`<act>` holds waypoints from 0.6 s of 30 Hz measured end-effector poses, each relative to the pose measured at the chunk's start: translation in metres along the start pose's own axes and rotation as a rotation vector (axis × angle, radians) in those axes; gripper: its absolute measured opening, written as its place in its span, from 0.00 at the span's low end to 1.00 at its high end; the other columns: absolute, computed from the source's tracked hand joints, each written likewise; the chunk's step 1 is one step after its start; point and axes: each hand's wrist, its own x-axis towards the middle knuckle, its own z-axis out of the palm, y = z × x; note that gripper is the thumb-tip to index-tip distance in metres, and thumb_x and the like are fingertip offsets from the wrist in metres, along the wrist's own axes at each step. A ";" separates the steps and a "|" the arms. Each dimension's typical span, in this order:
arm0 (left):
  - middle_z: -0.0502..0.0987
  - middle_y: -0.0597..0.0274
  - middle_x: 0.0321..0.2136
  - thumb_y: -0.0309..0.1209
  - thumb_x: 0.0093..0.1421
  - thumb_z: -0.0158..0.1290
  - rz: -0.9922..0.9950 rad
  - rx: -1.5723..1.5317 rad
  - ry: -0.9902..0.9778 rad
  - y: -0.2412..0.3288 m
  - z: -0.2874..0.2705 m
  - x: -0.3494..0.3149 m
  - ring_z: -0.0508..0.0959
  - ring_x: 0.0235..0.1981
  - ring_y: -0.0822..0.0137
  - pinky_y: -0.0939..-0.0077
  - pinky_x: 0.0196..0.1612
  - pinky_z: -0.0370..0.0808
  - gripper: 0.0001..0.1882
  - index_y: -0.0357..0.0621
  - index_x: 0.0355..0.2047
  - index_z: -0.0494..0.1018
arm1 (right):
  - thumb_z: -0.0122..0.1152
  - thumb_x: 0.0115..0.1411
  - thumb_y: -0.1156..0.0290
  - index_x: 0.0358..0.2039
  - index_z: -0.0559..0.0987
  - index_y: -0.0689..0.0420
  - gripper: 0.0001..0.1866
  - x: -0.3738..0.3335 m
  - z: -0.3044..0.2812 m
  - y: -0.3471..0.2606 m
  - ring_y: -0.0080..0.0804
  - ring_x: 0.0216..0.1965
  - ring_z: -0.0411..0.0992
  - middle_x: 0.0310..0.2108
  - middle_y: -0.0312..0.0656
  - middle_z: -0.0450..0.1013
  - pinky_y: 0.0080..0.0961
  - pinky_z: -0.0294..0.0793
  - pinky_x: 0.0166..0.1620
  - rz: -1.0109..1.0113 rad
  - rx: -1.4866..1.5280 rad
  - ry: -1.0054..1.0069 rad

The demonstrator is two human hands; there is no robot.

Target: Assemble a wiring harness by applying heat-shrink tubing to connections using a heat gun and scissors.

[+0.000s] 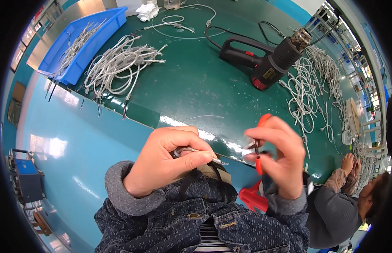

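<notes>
My left hand (172,158) is closed, pinching a pale grey cable (219,161) between thumb and forefinger. The stripped-looking end of this cable sticks out past the fingertips to the right, and a darker thick part shows inside the curled fingers. To the right of it, apart from the cable, my right hand (286,154) grips small red-handled cutters (259,162). Their jaws point toward the left hand and are smeared by motion, so their exact form is unclear. Both hands are above the near edge of the green table (179,90).
A black heat gun (269,63) lies on the table, its cord running behind. A bundle of white cables (120,65) sits beside a blue tray (73,76); more cables (305,92) lie at right. A co-worker (339,211) works there. Below is a red plastic piece (252,197).
</notes>
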 end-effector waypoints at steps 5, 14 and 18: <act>0.64 0.70 0.17 0.26 0.50 0.58 0.005 0.150 -0.160 0.009 -0.007 0.003 0.60 0.19 0.79 0.83 0.22 0.53 0.05 0.37 0.25 0.79 | 0.61 0.33 0.80 0.31 0.81 0.57 0.18 0.011 -0.021 0.001 0.29 0.23 0.64 0.23 0.36 0.66 0.23 0.62 0.24 -0.238 -0.327 -0.140; 0.64 0.71 0.15 0.27 0.49 0.59 0.025 0.191 -0.245 0.012 -0.010 0.004 0.59 0.18 0.79 0.82 0.21 0.52 0.04 0.39 0.25 0.79 | 0.61 0.32 0.74 0.31 0.82 0.54 0.19 0.016 -0.019 -0.003 0.29 0.23 0.64 0.21 0.33 0.65 0.23 0.62 0.25 -0.336 -0.352 -0.256; 0.64 0.71 0.15 0.27 0.50 0.59 0.022 0.187 -0.246 0.011 -0.010 0.002 0.59 0.18 0.79 0.81 0.21 0.52 0.05 0.38 0.25 0.79 | 0.61 0.31 0.74 0.31 0.82 0.53 0.19 0.016 -0.019 -0.004 0.29 0.23 0.64 0.21 0.33 0.65 0.24 0.62 0.25 -0.346 -0.362 -0.260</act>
